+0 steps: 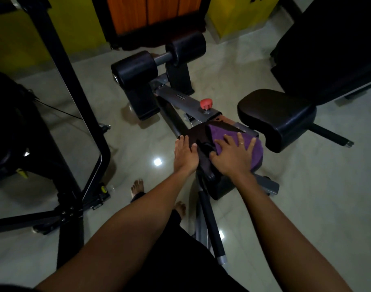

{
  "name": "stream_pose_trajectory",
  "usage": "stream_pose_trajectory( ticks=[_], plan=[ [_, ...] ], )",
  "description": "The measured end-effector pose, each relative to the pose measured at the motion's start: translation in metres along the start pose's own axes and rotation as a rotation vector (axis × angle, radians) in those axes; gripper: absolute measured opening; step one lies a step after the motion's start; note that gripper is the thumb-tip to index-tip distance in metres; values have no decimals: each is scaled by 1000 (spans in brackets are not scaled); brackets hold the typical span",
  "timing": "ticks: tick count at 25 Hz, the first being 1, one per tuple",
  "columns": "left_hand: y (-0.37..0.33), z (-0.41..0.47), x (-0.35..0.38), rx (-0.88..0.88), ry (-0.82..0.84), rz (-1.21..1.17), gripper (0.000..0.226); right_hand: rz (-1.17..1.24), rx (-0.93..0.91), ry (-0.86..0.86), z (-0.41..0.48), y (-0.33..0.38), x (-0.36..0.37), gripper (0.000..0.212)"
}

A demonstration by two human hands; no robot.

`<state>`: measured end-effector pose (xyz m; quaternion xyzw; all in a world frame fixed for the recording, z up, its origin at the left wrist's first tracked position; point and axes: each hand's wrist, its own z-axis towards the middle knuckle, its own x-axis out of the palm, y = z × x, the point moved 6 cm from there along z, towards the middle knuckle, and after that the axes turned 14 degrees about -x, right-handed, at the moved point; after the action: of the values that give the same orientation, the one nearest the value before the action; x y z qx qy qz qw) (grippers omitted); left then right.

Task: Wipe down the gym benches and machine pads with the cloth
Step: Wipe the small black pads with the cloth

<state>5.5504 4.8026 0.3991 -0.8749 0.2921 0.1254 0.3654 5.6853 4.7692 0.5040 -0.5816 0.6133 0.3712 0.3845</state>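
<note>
My right hand (233,155) lies flat, fingers spread, pressing the purple cloth (255,148) onto the worn seat pad (198,133) w/ full contact; left hand (185,153), open-palmed, steadies the pad's edge.

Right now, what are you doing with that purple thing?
A person is wiping a gym machine. The right hand presses a purple cloth flat on a small dark pad, fingers spread. The left hand rests on the pad's left side, steadying it. The black seat to the right and the two roller pads beyond are not being touched.
</note>
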Motion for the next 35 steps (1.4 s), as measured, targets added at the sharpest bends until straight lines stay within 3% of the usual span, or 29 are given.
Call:
stream_pose_trajectory(
  ticks=[4, 8, 11, 18, 24, 30, 35],
  plan=[
    [15, 3, -10, 121, 8, 15, 51, -54, -174, 42, -16, 61, 8, 64],
    [27, 10, -26, 233, 9, 202, 50, -95, -205, 60, -56, 49, 17, 75],
    [23, 15, -41, 224, -33, 246, 48, -104, -100, 64, -42, 51, 16, 78],
    [44, 29, -74, 95, 4, 224, 47, -231, -230, 234, 42, 98, 31, 79],
    [40, 51, -100, 125, 37, 322, 47, -156, -272, 317, 113, 124, 42, 59],
    [15, 61, -102, 199, 54, 361, 47, -47, -211, 182, 45, 95, 28, 60],
    [7, 72, -91, 150, 91, 412, 47, -8, -181, 213, 103, 83, 33, 59]
  ],
)
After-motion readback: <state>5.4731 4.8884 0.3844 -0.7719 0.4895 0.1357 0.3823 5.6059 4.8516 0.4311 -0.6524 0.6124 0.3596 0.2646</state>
